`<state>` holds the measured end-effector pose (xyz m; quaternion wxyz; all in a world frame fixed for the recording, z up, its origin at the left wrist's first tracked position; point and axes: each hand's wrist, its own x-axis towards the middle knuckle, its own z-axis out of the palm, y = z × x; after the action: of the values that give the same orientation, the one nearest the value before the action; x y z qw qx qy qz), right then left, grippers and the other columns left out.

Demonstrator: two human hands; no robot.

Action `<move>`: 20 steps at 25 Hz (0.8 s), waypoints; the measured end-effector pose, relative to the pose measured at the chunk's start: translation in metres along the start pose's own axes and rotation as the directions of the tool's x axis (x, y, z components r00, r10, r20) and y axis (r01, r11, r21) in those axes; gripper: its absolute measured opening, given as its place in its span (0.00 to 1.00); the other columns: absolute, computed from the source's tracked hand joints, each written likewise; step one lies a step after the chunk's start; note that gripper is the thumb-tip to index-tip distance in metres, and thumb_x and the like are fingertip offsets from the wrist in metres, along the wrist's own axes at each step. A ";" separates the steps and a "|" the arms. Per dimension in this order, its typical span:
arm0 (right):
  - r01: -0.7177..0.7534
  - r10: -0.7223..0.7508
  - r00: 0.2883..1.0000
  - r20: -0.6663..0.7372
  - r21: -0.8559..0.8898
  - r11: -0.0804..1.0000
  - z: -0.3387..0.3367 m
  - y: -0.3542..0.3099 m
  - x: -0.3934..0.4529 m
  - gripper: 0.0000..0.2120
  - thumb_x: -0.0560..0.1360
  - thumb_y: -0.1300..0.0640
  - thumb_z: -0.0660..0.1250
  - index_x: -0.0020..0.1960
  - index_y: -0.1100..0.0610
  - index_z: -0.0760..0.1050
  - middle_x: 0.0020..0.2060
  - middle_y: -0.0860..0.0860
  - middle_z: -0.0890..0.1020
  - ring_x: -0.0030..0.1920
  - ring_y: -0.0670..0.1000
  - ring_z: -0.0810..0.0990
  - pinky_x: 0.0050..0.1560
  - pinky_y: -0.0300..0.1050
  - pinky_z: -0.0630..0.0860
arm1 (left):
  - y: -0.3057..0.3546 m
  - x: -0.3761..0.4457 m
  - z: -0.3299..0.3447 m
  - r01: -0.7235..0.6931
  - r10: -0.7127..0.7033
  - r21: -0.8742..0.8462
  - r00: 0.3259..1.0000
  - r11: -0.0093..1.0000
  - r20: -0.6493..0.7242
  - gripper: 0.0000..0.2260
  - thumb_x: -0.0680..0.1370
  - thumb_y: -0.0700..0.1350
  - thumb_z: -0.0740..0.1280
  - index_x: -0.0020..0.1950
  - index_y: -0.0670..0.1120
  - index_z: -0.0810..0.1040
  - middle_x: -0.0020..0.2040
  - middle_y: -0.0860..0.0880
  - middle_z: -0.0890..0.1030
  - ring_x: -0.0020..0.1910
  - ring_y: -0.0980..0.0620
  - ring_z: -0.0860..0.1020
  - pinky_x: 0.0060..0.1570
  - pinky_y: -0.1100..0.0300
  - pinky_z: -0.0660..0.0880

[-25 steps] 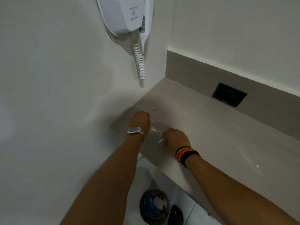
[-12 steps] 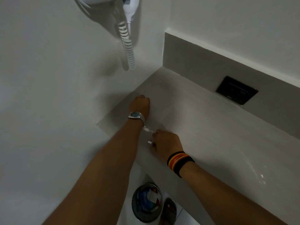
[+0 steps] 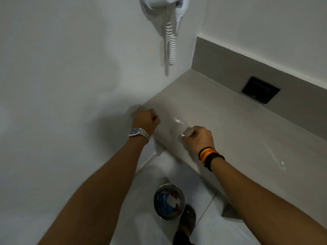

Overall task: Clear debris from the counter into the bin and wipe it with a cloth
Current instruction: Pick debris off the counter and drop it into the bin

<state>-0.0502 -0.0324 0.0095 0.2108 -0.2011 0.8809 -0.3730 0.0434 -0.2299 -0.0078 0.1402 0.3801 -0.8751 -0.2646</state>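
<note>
The beige counter (image 3: pixel 230 124) runs from the wall corner toward the right. My left hand (image 3: pixel 146 121), with a metal watch on the wrist, is a closed fist at the counter's left end; what it holds is hidden. My right hand (image 3: pixel 199 138), with striped wristbands, is closed near the front edge, and a small white scrap (image 3: pixel 183 135) pokes out of its fingers. Between my hands a white bit of debris (image 3: pixel 177 120) lies on the counter. On the floor below stands a round metal bin (image 3: pixel 159 206) with rubbish inside.
A white wall-mounted hair dryer with a coiled cord (image 3: pixel 170 41) hangs above the corner. A black socket plate (image 3: pixel 260 90) sits in the backsplash. White smears (image 3: pixel 281 163) mark the counter at the right. A sandalled foot (image 3: pixel 187 218) is beside the bin.
My left hand moved over the small tan crumb and closed into a fist; the crumb is no longer seen. My right hand kept the white scrap. The view shifted.
</note>
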 end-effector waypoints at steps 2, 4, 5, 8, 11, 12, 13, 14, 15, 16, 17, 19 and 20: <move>-0.043 0.046 0.998 -0.034 0.068 0.997 0.008 0.004 -0.029 0.10 0.66 0.58 0.75 0.30 0.57 0.77 0.30 0.51 0.81 0.34 0.52 0.80 0.40 0.43 0.78 | -0.025 -0.052 -0.014 0.036 -0.036 -0.027 0.999 0.999 -0.008 0.06 0.73 0.46 0.71 0.45 0.46 0.85 0.41 0.44 0.87 0.41 0.44 0.84 0.44 0.52 0.82; -0.062 0.068 0.993 -0.098 0.069 0.996 0.014 0.009 -0.051 0.11 0.64 0.58 0.75 0.28 0.54 0.74 0.28 0.47 0.79 0.34 0.51 0.80 0.38 0.41 0.75 | -0.047 -0.099 -0.016 0.075 -0.075 -0.026 0.997 0.997 0.012 0.06 0.73 0.46 0.70 0.44 0.47 0.85 0.40 0.45 0.87 0.39 0.44 0.84 0.42 0.51 0.83; -0.060 0.068 0.990 -0.123 0.062 0.996 0.018 0.012 -0.060 0.11 0.64 0.58 0.75 0.28 0.54 0.75 0.28 0.47 0.80 0.35 0.52 0.80 0.38 0.42 0.76 | -0.056 -0.121 -0.015 0.099 -0.098 -0.031 0.995 0.995 0.021 0.05 0.73 0.47 0.70 0.43 0.48 0.85 0.40 0.46 0.87 0.39 0.44 0.84 0.42 0.52 0.83; -0.008 0.011 0.996 -0.091 0.033 0.999 0.045 0.026 -0.094 0.08 0.66 0.58 0.73 0.32 0.56 0.76 0.31 0.50 0.83 0.37 0.53 0.82 0.40 0.44 0.79 | -0.079 -0.186 -0.001 0.177 -0.172 -0.080 0.983 0.981 0.069 0.04 0.73 0.47 0.71 0.45 0.50 0.85 0.41 0.48 0.87 0.40 0.48 0.84 0.45 0.54 0.82; -0.050 0.050 0.999 0.022 0.010 0.999 0.089 0.063 -0.133 0.06 0.67 0.59 0.74 0.34 0.58 0.78 0.32 0.52 0.83 0.34 0.51 0.81 0.37 0.45 0.81 | -0.093 -0.241 0.034 0.287 -0.267 -0.090 0.945 0.954 0.188 0.06 0.75 0.48 0.71 0.47 0.49 0.86 0.43 0.47 0.87 0.43 0.48 0.85 0.47 0.55 0.82; -0.111 0.110 0.993 0.052 0.011 0.994 0.106 0.084 -0.140 0.06 0.67 0.59 0.74 0.34 0.59 0.78 0.32 0.53 0.83 0.34 0.50 0.81 0.36 0.44 0.81 | -0.099 -0.254 0.053 0.315 -0.293 -0.076 0.932 0.946 0.215 0.06 0.75 0.48 0.70 0.47 0.49 0.86 0.44 0.47 0.87 0.43 0.48 0.85 0.47 0.56 0.82; -0.187 0.185 0.980 0.070 0.018 0.982 0.121 0.108 -0.143 0.06 0.67 0.59 0.74 0.35 0.59 0.79 0.33 0.53 0.84 0.33 0.50 0.81 0.33 0.41 0.80 | -0.108 -0.265 0.075 0.339 -0.317 -0.057 0.918 0.939 0.238 0.06 0.75 0.47 0.69 0.47 0.49 0.86 0.43 0.47 0.87 0.43 0.47 0.85 0.46 0.55 0.82; -0.266 0.264 0.961 0.079 0.026 0.964 0.136 0.134 -0.142 0.06 0.67 0.59 0.75 0.36 0.59 0.80 0.34 0.53 0.84 0.33 0.50 0.81 0.30 0.38 0.77 | -0.117 -0.274 0.097 0.363 -0.342 -0.032 0.902 0.931 0.263 0.06 0.75 0.46 0.68 0.46 0.49 0.86 0.43 0.47 0.87 0.43 0.46 0.85 0.46 0.54 0.83; -0.330 0.327 0.942 0.078 0.026 0.944 0.151 0.162 -0.139 0.05 0.67 0.58 0.75 0.36 0.58 0.81 0.35 0.53 0.85 0.35 0.51 0.82 0.31 0.36 0.75 | -0.127 -0.282 0.122 0.380 -0.365 0.003 0.886 0.925 0.285 0.07 0.75 0.45 0.67 0.46 0.48 0.86 0.43 0.46 0.87 0.42 0.45 0.85 0.45 0.53 0.83; -0.368 0.366 0.928 0.066 0.024 0.929 0.167 0.189 -0.133 0.06 0.66 0.56 0.75 0.37 0.58 0.81 0.36 0.53 0.85 0.37 0.53 0.83 0.34 0.36 0.75 | -0.137 -0.286 0.148 0.385 -0.378 0.037 0.877 0.922 0.297 0.08 0.76 0.44 0.66 0.46 0.48 0.86 0.43 0.45 0.87 0.42 0.43 0.84 0.45 0.52 0.83; -0.386 0.384 0.921 0.056 0.021 0.922 0.187 0.219 -0.125 0.06 0.65 0.56 0.75 0.38 0.58 0.82 0.37 0.54 0.85 0.40 0.55 0.84 0.38 0.38 0.76 | -0.149 -0.289 0.179 0.378 -0.379 0.062 0.875 0.924 0.302 0.09 0.76 0.44 0.65 0.46 0.47 0.86 0.43 0.44 0.87 0.43 0.42 0.84 0.45 0.51 0.83; -0.376 0.376 0.926 0.045 -0.001 0.927 0.224 0.270 -0.111 0.07 0.66 0.55 0.75 0.42 0.57 0.83 0.40 0.54 0.86 0.43 0.56 0.84 0.45 0.42 0.79 | -0.170 -0.291 0.236 0.361 -0.372 0.097 0.874 0.928 0.312 0.11 0.78 0.46 0.64 0.49 0.45 0.85 0.45 0.43 0.86 0.44 0.42 0.84 0.44 0.53 0.82; -0.370 0.370 0.928 0.045 -0.010 0.929 0.242 0.293 -0.104 0.07 0.67 0.55 0.74 0.43 0.56 0.83 0.42 0.54 0.86 0.44 0.56 0.84 0.48 0.44 0.80 | -0.180 -0.291 0.263 0.353 -0.370 0.111 0.873 0.929 0.319 0.11 0.79 0.47 0.64 0.50 0.44 0.85 0.46 0.42 0.86 0.44 0.43 0.83 0.42 0.55 0.79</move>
<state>0.1047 0.0704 -0.3376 0.2973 -0.0400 0.8982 -0.3213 0.2278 -0.0235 -0.3388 -0.0715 0.4899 -0.8058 -0.3250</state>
